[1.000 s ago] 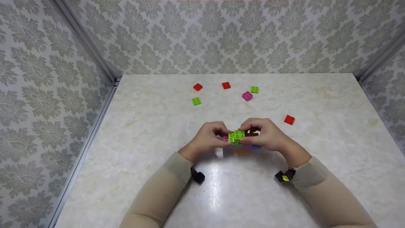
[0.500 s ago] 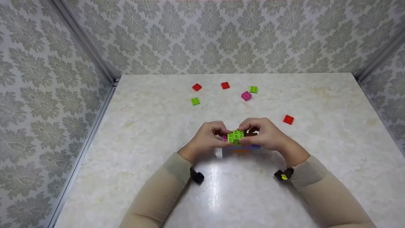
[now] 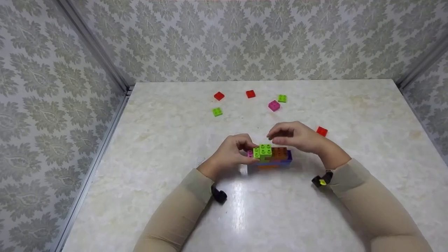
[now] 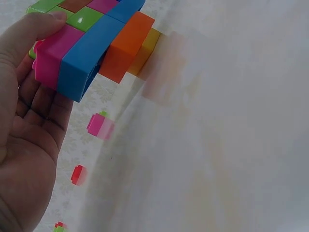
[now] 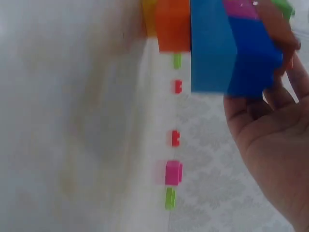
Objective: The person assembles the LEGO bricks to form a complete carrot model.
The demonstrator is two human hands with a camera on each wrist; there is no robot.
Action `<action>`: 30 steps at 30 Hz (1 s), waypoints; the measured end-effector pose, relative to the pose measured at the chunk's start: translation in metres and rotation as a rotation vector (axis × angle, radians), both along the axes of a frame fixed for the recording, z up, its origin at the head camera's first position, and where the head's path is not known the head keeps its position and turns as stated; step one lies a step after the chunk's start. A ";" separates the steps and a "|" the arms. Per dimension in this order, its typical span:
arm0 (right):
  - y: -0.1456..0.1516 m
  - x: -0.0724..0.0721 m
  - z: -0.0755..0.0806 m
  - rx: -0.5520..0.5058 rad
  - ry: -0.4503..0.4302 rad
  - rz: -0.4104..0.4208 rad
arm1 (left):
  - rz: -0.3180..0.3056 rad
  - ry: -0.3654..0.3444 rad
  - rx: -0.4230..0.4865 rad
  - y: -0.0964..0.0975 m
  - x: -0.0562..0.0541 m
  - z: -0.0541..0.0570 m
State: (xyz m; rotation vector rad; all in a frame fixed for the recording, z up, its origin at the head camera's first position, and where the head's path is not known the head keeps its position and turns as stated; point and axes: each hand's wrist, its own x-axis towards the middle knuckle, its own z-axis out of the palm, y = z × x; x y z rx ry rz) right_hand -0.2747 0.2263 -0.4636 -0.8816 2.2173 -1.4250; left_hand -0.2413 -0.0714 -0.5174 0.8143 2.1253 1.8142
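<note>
A stacked model of building bricks (image 3: 279,153) stands on the table, with green bricks on top, a brown one beside them, and blue, orange and yellow bricks lower down. At its left end my left hand (image 3: 232,150) grips it, the thumb on a near green brick in the left wrist view. My right hand (image 3: 297,137) hovers just behind and right of the model, fingers loosely bent and apart from it in the head view. Nothing shows plainly between those fingers. The blue side (image 5: 212,53) of the model appears large in the right wrist view.
Loose bricks lie toward the back: a red one (image 3: 219,96), another red one (image 3: 250,93), green ones (image 3: 217,111) (image 3: 282,98) and a pink brick (image 3: 274,105). Another red brick (image 3: 322,131) sits beside the right wrist. A patterned wall (image 3: 234,42) borders the table's back edge.
My right hand has let go of the model and moved up and to the right, uncovering the brown and purple bricks. The left hand keeps its grip in about the same place.
</note>
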 end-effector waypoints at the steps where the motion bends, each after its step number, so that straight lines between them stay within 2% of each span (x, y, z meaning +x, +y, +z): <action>1: 0.002 -0.006 0.002 0.015 -0.004 -0.042 | -0.002 -0.005 0.002 -0.001 -0.001 0.000; 7: 0.012 -0.050 0.007 0.144 -0.005 -0.337 | -0.013 -0.023 0.007 -0.004 -0.002 0.000; 12: 0.011 -0.087 0.001 0.297 -0.043 -0.434 | -0.011 -0.027 0.006 -0.003 0.000 -0.001; 16: 0.003 -0.107 -0.001 0.408 -0.024 -0.414 | -0.011 -0.031 0.013 -0.002 0.000 -0.001; 19: -0.004 -0.116 -0.002 0.544 0.095 -0.340 | -0.007 -0.033 0.016 -0.001 0.000 -0.002; 22: -0.011 -0.121 -0.002 0.682 0.235 -0.259 | -0.010 -0.037 0.016 0.000 0.000 -0.002; 24: -0.015 -0.121 -0.001 0.741 0.288 -0.230 | -0.015 -0.040 0.018 0.000 -0.001 -0.002; 30: -0.019 -0.124 -0.001 0.818 0.425 -0.186 | -0.024 -0.031 0.008 0.000 -0.002 -0.002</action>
